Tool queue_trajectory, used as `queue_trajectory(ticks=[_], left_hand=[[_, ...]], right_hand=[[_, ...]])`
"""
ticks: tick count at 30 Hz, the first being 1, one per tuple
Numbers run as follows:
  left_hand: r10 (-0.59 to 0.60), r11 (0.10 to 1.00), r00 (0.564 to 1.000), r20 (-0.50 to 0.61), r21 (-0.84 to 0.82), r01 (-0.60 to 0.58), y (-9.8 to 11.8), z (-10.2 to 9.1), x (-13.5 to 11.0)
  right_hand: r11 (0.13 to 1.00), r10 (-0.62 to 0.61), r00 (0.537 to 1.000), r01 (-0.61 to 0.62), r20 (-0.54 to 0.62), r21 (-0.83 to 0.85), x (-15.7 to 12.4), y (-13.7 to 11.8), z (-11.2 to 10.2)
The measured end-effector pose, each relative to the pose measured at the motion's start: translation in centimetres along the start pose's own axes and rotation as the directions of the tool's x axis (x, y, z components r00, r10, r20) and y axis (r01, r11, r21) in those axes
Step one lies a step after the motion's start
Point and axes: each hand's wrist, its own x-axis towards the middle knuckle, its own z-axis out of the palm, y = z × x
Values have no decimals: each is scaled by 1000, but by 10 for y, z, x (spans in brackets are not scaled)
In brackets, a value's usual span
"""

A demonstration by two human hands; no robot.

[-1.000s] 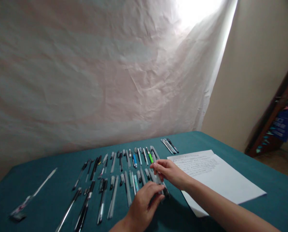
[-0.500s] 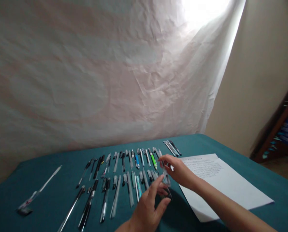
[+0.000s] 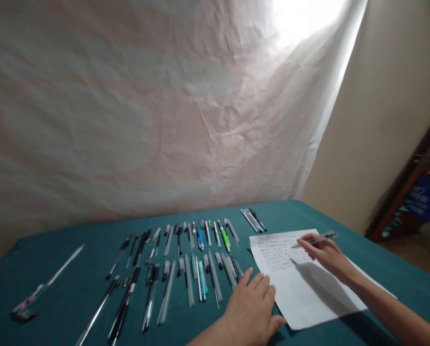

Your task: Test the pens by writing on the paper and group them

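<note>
While my right hand pinches a pen over the paper, my left hand, fingers spread, seemingly empty, rests beside the laid-out pens.

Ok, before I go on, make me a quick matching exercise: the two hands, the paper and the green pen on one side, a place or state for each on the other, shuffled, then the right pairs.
1. Right hand
2. Left hand
3. Paper
4. Green pen

A. white, with handwriting on it
B. lying in a row with other pens
C. holding a clear pen
D. back upward, fingers spread

Pairs: 1-C, 2-D, 3-A, 4-B
</note>
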Motion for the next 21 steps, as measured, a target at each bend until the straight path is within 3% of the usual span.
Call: queue_trajectory(ticks=[3,8,10,15,21], left_hand=[[-6,1000,1000,17,-8,6,-1,4,1],[-17,1000,1000,1,-21,17,-2,8,-1],[-11,1000,1000,-15,-12,11,-2,9,-1],[9,1000,998,-70,22,-7,-2,11,-1],[235,969,960,-152,113,-219,-1,21,5]], right_hand=[[995,97,994,-95,-58,26,-5,24,-12],[920,272,960,-238,-70,310,-9,55,-16],[916,270,960,-232,-74,328,-11,58,-17],[965,203,975,-184,-90,185,-14,54,-21],[975,174,981,-159,-90,155,-10,60,-17]])
